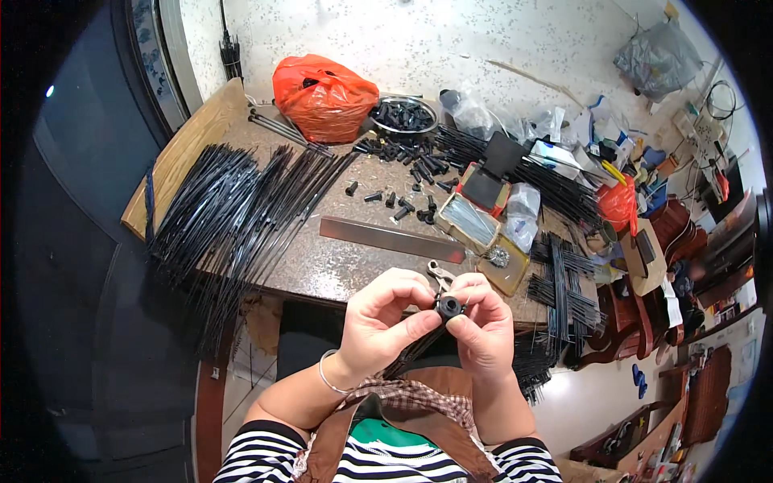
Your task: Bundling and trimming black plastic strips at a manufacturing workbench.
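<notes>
While we look down past a striped top and a brown apron, we see both hands raised together just in front of the desk (322, 270) edge. Our left hand (382, 318) curls in, thumb and forefinger pinched onto a small black round cap (448, 307), and our right hand (483, 326) closes on the same piece from the other side, fingers wrapped around it. So the cap sits between the two hands, held by both, above our lap. A silver bangle (326, 374) rings the left wrist. Thin black rods (415, 346) run down from under the hands; we cannot tell which hand grips them.

Just beyond the knuckles, a flat grey metal strip (392, 239) lies across the desk. To the left, a big bundle of long black rods (233, 209) fans out and hangs over the edge. Farther on, loose black caps (403, 201) are scattered, near small open boxes (471, 221). At the far side, a metal bowl (403, 115) full of black pieces stands just beside an orange plastic bag (322, 97).
</notes>
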A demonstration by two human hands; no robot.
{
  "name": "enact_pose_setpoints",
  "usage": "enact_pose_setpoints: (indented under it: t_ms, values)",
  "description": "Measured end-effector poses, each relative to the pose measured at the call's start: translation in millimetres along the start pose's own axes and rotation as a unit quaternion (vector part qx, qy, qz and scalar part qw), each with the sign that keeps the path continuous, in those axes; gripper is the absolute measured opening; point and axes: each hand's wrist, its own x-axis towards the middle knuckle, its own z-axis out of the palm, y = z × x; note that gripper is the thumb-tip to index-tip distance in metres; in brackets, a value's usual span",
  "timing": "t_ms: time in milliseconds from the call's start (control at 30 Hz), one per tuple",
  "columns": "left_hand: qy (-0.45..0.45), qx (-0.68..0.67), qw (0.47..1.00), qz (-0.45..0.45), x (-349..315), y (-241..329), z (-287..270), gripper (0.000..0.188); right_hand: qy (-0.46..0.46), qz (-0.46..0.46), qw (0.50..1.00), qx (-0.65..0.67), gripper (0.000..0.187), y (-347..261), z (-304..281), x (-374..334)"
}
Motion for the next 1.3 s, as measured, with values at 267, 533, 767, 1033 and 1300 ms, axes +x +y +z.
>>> enact_pose_setpoints:
  t_ms: [267,533,767,1033,1300]
  values:
    - [0.015,0.138,0.989,0.052,-7,18,7,0.031,-0.053,0.086,0.995,0.018,0.012,-12,0,1]
    - [-0.157,0.129,0.979,0.001,-10,19,0,0.03,-0.056,0.053,0.997,-0.005,0.043,-11,10,-2]
    - [-0.173,-0.118,0.958,-0.194,-9,30,7,0.042,-0.014,-0.089,0.922,-0.377,0.07,-44,13,-2]
    - [-0.031,0.02,0.999,-0.028,-8,9,17,0.033,-0.05,-0.364,0.684,-0.63,0.02,-57,16,-1]
    - [-0.156,0.112,0.981,0.026,12,26,-21,0.04,-0.13,-0.144,0.881,-0.431,0.011,-21,-41,5]
